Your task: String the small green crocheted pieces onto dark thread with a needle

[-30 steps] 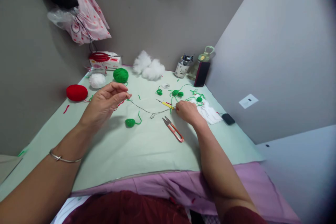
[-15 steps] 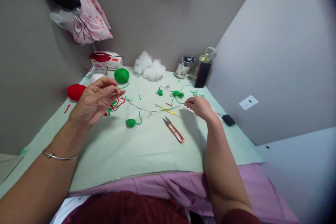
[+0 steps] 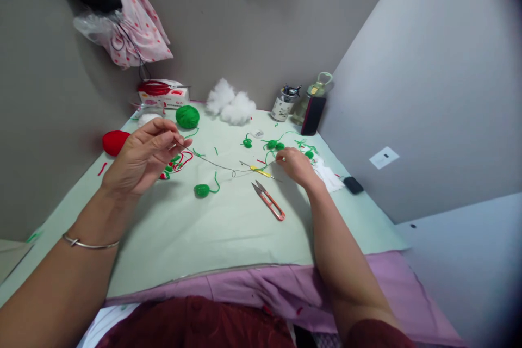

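Observation:
A thin dark thread [image 3: 218,165] with a small loop in its middle hangs between my two hands above the table. My left hand [image 3: 149,155] pinches its left end between thumb and fingertips. At the other side my right hand [image 3: 297,165] is closed on the thread, its fingertips pointing left. Below the thread lies a yellow-handled crochet hook [image 3: 260,172]. Orange thread snips [image 3: 268,201] rest nearer to me, blades apart. A small green crocheted piece [image 3: 202,190] with a yarn tail lies to the left of them. More green pieces [image 3: 272,144] sit just beyond my right hand.
Behind my left hand are a green yarn ball [image 3: 187,117] and a red yarn ball [image 3: 115,143]. White stuffing [image 3: 232,103] lies against the back wall. A pen cup [image 3: 282,107], a bottle [image 3: 319,87] and a phone [image 3: 314,116] stand back right. White cloth [image 3: 327,175] lies at right.
My right hand has moved a little to the left, uncovering the white cloth and a green piece behind it. My left hand stays nearly in place, holding the thread.

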Available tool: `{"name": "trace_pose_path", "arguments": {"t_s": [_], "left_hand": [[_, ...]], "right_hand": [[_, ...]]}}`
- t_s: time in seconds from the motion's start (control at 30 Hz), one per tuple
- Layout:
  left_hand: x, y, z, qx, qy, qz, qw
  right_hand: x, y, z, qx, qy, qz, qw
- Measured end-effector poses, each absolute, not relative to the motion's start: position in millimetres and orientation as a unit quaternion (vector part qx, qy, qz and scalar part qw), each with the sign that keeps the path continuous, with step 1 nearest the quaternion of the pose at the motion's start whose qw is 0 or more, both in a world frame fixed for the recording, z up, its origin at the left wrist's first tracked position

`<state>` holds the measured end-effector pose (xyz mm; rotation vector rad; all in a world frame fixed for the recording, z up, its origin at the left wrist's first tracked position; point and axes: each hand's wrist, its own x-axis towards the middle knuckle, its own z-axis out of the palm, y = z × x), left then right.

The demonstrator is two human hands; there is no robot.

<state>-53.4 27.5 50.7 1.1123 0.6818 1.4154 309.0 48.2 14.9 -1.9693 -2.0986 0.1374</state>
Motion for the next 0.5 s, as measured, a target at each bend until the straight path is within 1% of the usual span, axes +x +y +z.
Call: {"name": "trace_pose_path", "arguments": {"t_s": [0.07, 0.1, 0.17, 0.23, 0.27, 0.4, 0.5], "left_hand": [[-56.7, 28.8, 52.0, 0.461, 0.271, 0.62, 0.574], [-58.7, 29.5, 53.0, 0.451, 0.262, 0.628, 0.578], [-63.6, 31.0, 55.7, 0.432, 0.252, 0.642, 0.581], [-69.5, 33.4, 58.0, 0.417, 0.253, 0.658, 0.573], [-72.6, 35.0, 58.4, 0.411, 0.256, 0.668, 0.565], [-82.6, 43.6, 53.6, 0.393, 0.291, 0.692, 0.532], [-84.0, 48.9, 45.8, 0.392, 0.323, 0.683, 0.525]], "right_hand": [[315.2, 47.7, 22.2, -0.672, -0.717, 0.055, 0.177], [319.7, 47.4, 26.3, -0.665, -0.708, 0.079, 0.226], [331.3, 46.9, 33.9, -0.628, -0.658, 0.177, 0.376], [346.0, 47.1, 39.8, -0.559, -0.561, 0.299, 0.532], [353.9, 47.4, 42.0, -0.523, -0.513, 0.348, 0.585], [379.4, 47.9, 46.2, -0.408, -0.398, 0.446, 0.69], [384.7, 46.3, 45.4, -0.315, -0.357, 0.452, 0.755]]}}
